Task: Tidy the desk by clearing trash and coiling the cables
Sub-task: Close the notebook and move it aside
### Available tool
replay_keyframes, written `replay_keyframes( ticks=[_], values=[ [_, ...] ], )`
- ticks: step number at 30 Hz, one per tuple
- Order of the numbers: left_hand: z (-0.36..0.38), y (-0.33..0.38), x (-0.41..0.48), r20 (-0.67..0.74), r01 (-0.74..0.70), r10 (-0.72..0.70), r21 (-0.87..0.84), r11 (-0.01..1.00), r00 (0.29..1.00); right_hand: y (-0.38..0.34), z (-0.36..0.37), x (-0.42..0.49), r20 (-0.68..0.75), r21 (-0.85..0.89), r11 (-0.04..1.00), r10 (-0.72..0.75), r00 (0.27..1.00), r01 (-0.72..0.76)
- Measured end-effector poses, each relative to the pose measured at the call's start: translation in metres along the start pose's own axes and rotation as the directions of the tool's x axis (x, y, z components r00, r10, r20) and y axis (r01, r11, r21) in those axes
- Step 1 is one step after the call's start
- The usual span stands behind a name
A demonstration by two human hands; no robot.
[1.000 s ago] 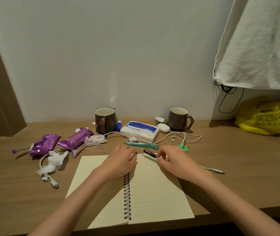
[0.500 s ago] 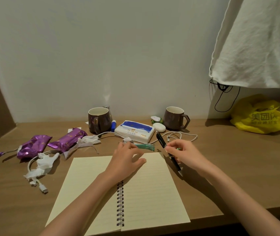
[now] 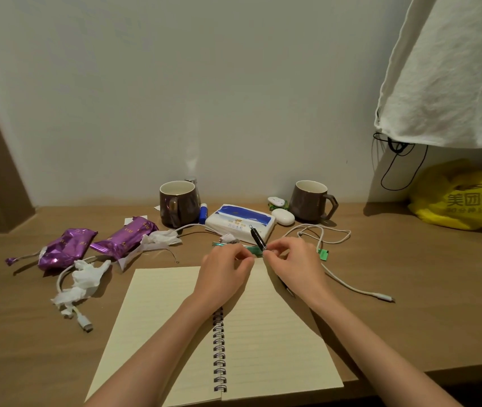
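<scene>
my right hand (image 3: 294,264) pinches the black pen (image 3: 258,238) above the notebook (image 3: 277,342); my left hand (image 3: 223,270) curls loosely, holding nothing i can see. keep it clear of the white cable (image 3: 348,286) right of the notebook.

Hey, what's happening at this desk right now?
A person sits over an open notebook, with the right hand pinching a black pen and the left hand meeting it above the page. Purple wrappers, crumpled tissue and white cables lie uncleared on the desk.
</scene>
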State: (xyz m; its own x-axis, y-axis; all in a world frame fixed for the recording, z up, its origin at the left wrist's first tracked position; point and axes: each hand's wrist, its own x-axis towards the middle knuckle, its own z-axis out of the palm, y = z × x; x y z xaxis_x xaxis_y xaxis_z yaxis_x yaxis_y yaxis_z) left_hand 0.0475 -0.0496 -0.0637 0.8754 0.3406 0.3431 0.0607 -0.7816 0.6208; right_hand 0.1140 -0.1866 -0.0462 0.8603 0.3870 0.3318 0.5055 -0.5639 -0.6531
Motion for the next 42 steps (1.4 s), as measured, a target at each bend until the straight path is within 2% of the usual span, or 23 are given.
replay_keyframes(
  ticks=[6,15,20,26,33,42],
  values=[
    [0.002,-0.005,0.004,0.032,0.122,-0.12,-0.056,0.991,0.992,-0.005,0.01,-0.006,0.015,-0.085,0.995,-0.05,0.999,0.051],
    [0.009,-0.009,0.008,-0.006,0.17,-0.17,0.06,0.984,0.985,-0.008,-0.001,-0.02,0.16,-0.079,0.997,0.029,0.987,-0.016],
    [0.011,-0.012,0.007,-0.04,0.173,-0.169,0.122,0.977,0.985,-0.012,-0.005,-0.026,0.202,-0.126,0.992,0.026,0.979,0.0],
    [0.013,-0.01,0.006,-0.048,0.168,-0.162,0.161,0.972,0.986,-0.013,-0.005,-0.028,0.155,-0.188,0.982,0.021,0.988,0.009],
    [0.014,-0.01,0.002,-0.068,0.16,-0.15,0.186,0.969,0.986,-0.007,-0.011,-0.027,0.179,-0.17,0.985,0.052,0.982,-0.021],
    [-0.009,-0.012,-0.008,-0.049,0.145,-0.139,0.129,0.981,0.989,0.005,-0.015,-0.033,0.187,-0.147,0.988,-0.014,0.982,0.042]
  ],
)
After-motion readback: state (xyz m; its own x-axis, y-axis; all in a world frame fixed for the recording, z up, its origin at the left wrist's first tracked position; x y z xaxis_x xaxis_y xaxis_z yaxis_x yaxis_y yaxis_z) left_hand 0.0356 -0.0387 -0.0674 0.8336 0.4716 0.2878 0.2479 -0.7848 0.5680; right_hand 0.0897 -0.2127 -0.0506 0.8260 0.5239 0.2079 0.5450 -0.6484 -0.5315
